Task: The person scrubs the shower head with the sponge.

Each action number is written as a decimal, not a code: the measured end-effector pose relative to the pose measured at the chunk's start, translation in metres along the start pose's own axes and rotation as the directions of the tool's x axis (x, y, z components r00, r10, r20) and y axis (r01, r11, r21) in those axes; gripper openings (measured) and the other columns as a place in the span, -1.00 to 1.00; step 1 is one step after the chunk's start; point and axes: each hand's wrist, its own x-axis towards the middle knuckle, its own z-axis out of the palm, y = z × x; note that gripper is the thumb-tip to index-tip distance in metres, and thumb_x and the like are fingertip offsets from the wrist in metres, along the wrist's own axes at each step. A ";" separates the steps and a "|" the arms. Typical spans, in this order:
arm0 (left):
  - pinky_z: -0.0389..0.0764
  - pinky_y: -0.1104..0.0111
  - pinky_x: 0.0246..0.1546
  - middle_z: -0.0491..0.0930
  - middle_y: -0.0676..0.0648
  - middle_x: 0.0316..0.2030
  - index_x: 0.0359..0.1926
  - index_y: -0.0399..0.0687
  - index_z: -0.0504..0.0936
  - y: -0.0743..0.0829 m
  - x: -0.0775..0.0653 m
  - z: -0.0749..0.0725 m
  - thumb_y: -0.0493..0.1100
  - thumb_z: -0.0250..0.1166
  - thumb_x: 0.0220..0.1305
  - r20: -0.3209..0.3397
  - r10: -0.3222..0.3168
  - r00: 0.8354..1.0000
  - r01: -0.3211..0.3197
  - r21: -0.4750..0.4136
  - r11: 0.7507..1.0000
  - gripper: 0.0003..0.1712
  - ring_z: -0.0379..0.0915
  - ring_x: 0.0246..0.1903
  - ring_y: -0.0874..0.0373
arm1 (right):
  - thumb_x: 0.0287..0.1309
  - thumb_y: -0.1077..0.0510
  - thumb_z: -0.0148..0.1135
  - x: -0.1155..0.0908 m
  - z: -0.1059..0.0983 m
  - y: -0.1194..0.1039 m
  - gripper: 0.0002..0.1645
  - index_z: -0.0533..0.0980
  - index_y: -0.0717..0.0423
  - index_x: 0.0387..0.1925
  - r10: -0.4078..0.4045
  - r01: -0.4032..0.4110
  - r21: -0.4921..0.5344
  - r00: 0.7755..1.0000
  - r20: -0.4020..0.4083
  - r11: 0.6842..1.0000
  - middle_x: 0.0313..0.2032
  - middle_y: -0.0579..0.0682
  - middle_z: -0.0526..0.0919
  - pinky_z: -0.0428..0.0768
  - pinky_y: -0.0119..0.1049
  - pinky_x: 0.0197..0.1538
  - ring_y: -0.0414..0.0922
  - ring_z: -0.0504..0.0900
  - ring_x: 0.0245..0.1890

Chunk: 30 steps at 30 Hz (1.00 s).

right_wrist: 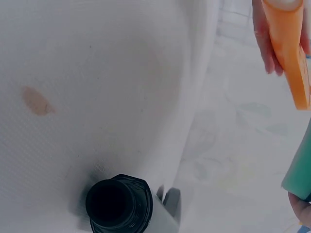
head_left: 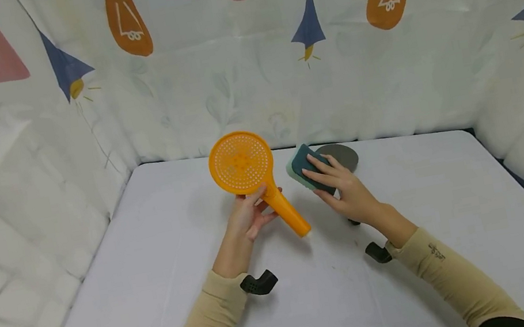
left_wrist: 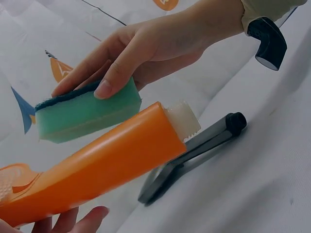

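My left hand (head_left: 250,218) holds an orange shower head (head_left: 241,162) just below its round perforated face. The orange handle (left_wrist: 102,162) slants down to the right, with a pale threaded end (left_wrist: 183,121). My right hand (head_left: 351,191) grips a two-layer sponge (head_left: 313,169), fingers spread over its dark scouring side and thumb along the edge. The sponge's light green foam side (left_wrist: 87,116) faces the orange handle. In the head view the two things are apart. The right wrist view shows only parts of the sponge (right_wrist: 301,170) and the orange handle at its right edge.
Behind my right hand lies a dark grey round-headed item (head_left: 342,155) on the white tablecloth (head_left: 318,305); its black handle (left_wrist: 209,141) shows in the left wrist view. Patterned fabric walls (head_left: 239,91) enclose the table. A brownish stain (right_wrist: 37,101) marks the cloth.
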 end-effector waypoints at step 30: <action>0.50 -0.17 0.14 0.43 -0.19 0.18 0.46 -0.11 0.24 -0.008 -0.004 0.005 -0.13 0.07 0.62 -0.092 0.185 0.978 -0.185 0.008 0.983 -0.49 0.55 -0.01 -0.05 | 0.27 0.33 0.31 -0.001 -0.008 -0.012 -0.31 0.44 0.07 0.43 -0.096 0.091 0.033 0.941 0.325 0.995 0.46 0.23 0.32 0.21 0.28 0.40 0.34 0.14 0.49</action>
